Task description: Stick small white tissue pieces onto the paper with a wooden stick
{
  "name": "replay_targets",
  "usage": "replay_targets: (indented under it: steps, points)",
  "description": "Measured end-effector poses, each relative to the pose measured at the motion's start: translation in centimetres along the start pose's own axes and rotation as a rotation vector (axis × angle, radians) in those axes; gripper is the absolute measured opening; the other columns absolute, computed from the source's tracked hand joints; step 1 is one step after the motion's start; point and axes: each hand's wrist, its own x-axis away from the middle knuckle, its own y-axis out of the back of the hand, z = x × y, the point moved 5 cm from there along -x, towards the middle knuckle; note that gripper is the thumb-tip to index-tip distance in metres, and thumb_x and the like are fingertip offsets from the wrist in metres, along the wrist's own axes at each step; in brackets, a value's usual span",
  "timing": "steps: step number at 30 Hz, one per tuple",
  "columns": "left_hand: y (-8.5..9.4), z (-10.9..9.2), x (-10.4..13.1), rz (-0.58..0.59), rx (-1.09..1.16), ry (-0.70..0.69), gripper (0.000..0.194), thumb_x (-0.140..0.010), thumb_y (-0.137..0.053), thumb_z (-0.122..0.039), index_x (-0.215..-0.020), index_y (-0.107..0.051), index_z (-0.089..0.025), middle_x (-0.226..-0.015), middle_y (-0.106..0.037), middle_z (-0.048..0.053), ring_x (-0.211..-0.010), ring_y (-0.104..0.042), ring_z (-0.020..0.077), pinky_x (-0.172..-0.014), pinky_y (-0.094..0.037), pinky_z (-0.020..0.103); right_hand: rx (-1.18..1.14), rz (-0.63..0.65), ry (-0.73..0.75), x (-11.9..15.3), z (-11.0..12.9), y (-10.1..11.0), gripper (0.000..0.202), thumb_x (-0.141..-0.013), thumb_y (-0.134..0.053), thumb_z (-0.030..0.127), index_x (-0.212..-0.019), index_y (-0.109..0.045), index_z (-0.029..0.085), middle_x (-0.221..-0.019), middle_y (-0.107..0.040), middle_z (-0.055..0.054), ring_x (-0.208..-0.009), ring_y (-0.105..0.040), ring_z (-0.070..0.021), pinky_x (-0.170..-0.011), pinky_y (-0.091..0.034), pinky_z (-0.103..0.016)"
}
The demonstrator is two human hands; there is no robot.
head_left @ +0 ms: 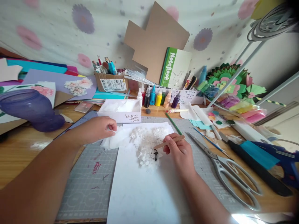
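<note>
My right hand (178,152) grips a flat wooden craft stick (167,143), its tip over a clump of crumpled white tissue bits (147,147). A small black shape (155,155) shows among the bits, just below the stick's tip. The clump is spread on a white sheet of paper (140,193). My left hand (100,129) is closed, fingers curled at the edge of some thin white tissue paper (119,138); a bit of white shows between the fingers. Behind it stands a shallow white box (119,117) with more white tissue inside.
A grey cutting mat (88,186) lies under the paper. Large scissors (224,171), a black-handled knife (257,168) and a blue glue gun (285,158) lie at right. Paint bottles (159,98) stand behind. A purple vase-like object (35,107) lies at left.
</note>
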Motion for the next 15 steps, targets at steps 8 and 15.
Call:
replay_targets:
  steps: [8, 15]
  points:
    - [-1.9, 0.4, -0.5, 0.021, 0.022, 0.082, 0.032, -0.061, -0.064, -0.040, -0.088, -0.062, -0.023, -0.088, -0.066, 0.001, -0.076, -0.060, 0.0207, -0.065, -0.040, 0.025, -0.014, 0.078, 0.040, 0.1, 0.5, -0.6, 0.039, -0.087, -0.051, 0.041, -0.058, -0.060, 0.017, -0.061, -0.058, -0.002, -0.051, -0.054, -0.0119, -0.047, -0.043, -0.022]
    - [-2.1, 0.1, -0.9, -0.004, 0.053, 0.095, 0.015, -0.065, -0.057, -0.030, -0.076, -0.061, -0.021, -0.074, -0.065, 0.001, -0.070, -0.058, 0.0201, -0.058, -0.038, 0.026, -0.016, 0.100, 0.022, 0.1, 0.4, -0.7, 0.037, -0.087, -0.052, 0.039, -0.058, -0.059, 0.017, -0.061, -0.058, -0.001, -0.052, -0.053, -0.0114, -0.050, -0.041, -0.023]
